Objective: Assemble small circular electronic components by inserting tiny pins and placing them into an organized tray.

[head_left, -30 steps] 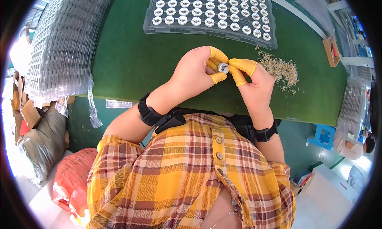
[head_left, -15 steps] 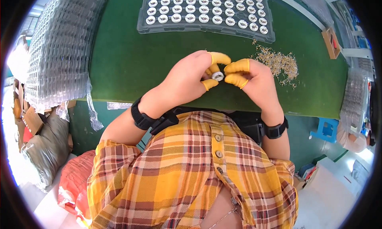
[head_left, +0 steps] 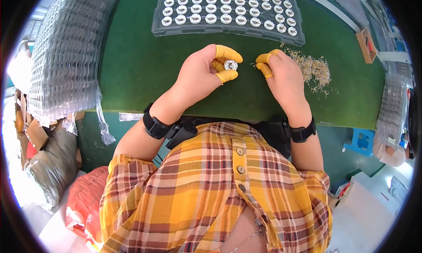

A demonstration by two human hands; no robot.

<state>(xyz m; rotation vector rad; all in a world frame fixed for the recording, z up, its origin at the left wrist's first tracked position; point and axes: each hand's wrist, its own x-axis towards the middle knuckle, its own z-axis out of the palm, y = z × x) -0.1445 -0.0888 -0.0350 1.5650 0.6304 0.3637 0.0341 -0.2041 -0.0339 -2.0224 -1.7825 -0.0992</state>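
Observation:
My left hand, with yellow finger cots on its fingers, pinches a small round white and silver part over the green table. Its face is turned up, with a dark spot in the middle. To the right, my right hand also wears yellow cots. Its thumb and fingertip are closed on a tiny component with thin wire leads, too small to make out fully. A gap separates the two hands. Beyond them lies a clear plastic tray with rows of similar round parts.
A loose pile of tiny wire-leaded components lies beside my right hand. Tall stacked clear trays stand at the left. A small wooden box is at the far right, and the table's near edge runs before me.
Both hands have moved apart and farther from me. The round part has tipped face up in my left fingers. A tiny component now shows at my right fingertips.

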